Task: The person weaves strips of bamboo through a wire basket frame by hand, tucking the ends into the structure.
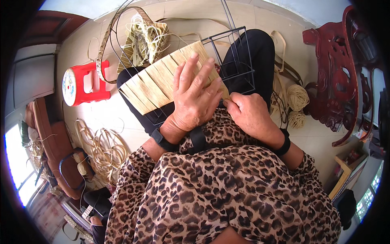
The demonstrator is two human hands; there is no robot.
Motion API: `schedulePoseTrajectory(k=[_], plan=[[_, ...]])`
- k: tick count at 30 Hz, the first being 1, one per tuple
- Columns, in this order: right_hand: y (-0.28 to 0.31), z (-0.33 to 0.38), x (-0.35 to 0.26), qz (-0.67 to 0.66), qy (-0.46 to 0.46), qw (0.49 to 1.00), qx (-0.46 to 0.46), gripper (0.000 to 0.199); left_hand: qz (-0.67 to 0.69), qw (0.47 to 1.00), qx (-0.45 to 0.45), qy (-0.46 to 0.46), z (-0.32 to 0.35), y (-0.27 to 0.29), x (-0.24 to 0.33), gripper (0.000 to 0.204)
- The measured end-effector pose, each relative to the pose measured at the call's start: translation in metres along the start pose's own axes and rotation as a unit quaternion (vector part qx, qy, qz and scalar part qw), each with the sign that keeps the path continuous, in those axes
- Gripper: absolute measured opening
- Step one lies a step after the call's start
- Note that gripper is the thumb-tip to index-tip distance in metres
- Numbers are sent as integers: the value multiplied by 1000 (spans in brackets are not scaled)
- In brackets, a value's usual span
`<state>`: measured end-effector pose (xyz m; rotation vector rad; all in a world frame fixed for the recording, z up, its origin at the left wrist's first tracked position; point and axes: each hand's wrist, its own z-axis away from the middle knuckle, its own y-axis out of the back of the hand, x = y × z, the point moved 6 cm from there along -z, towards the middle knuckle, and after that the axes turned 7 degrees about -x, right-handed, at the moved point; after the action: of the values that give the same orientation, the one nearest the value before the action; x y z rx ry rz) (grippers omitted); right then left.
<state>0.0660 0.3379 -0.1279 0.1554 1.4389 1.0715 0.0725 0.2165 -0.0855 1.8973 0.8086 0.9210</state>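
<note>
Across my lap lies a black wire frame point(253, 70), part of it wrapped in wide, flat, tan woven-looking strips point(156, 81) laid side by side. My left hand point(193, 91) rests flat on the wrapped strips, its fingers stretched out and slightly apart. At the right edge of the wrapping, my right hand point(252, 114) is closed, thumb and forefinger pinching a tan strip point(226, 95) near the frame's near side. The rest of the strip at that hand is hidden under the fingers. Beyond the wrapping, the right end of the frame shows bare wire.
A red stool point(91, 83) with a round patterned top stands to the left. Ahead sits a bag point(160, 34) with pale loose strands. Coiled strips point(103, 148) lie on the left floor, balls of cord point(297, 97) on the right. Carved dark-red wooden furniture point(337, 77) stands far right.
</note>
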Motion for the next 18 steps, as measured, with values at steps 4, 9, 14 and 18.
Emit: schedulePoseTrajectory(k=[4,9,14,18], plan=[[1,-2,1,28,-7,999,-16,18,-6,1000,10,-18,-7,-4,-1,30],[0,1,0,44,-2,999,-13,17,-19,995,-16,92,-17,-2,-9,69],[-1,-1,0,62,3,998,-34,18,-10,989,-75,126,-22,-5,-15,83],[1,-2,-2,64,9,996,-58,19,-10,989,-71,127,-21,-7,-16,86]])
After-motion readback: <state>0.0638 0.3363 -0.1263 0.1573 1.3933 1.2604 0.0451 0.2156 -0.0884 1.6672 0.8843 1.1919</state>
